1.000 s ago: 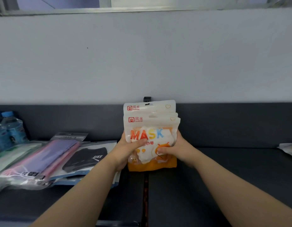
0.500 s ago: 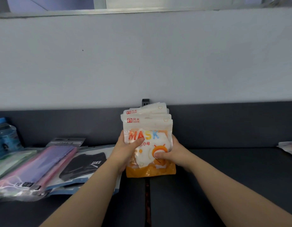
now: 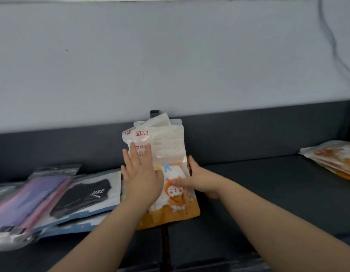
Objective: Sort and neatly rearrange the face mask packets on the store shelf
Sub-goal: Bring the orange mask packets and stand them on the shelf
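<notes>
Mask packets: a fanned stack of white-and-orange mask packets (image 3: 168,146) sits in the middle of the frame on the dark shelf (image 3: 268,193). The white header strips are staggered one above another toward the shelf's back panel, and the orange bottom edge is nearest the camera. Whether the stack lies flat or leans on the panel cannot be told.
Left hand: the left hand (image 3: 139,179) is laid flat on the left half of the front packet.
Left fingers: the fingers (image 3: 134,154) are straight and slightly spread, the tips reaching up onto the header strips. Nothing is gripped; the palm and fingers only press on the plastic.
Right hand: the right hand (image 3: 201,181) holds the stack at its right edge.
Right fingers: the thumb (image 3: 178,182) lies across the front, on the cartoon figure printed there. The other fingers wrap behind the edge, so the stack is pinched between thumb and fingers.
Left of the stack: a clear packet with a black mask (image 3: 86,193) lies flat, its edge just beside the left hand. Purple and pink packets (image 3: 29,201) overlap it further left, blurred.
Right edge of frame: a second pile of orange packets (image 3: 335,158) lies on the shelf, well apart from the hands.
Behind: a small black clip (image 3: 154,112) shows on the pale wall (image 3: 170,65) just above the top packet.
</notes>
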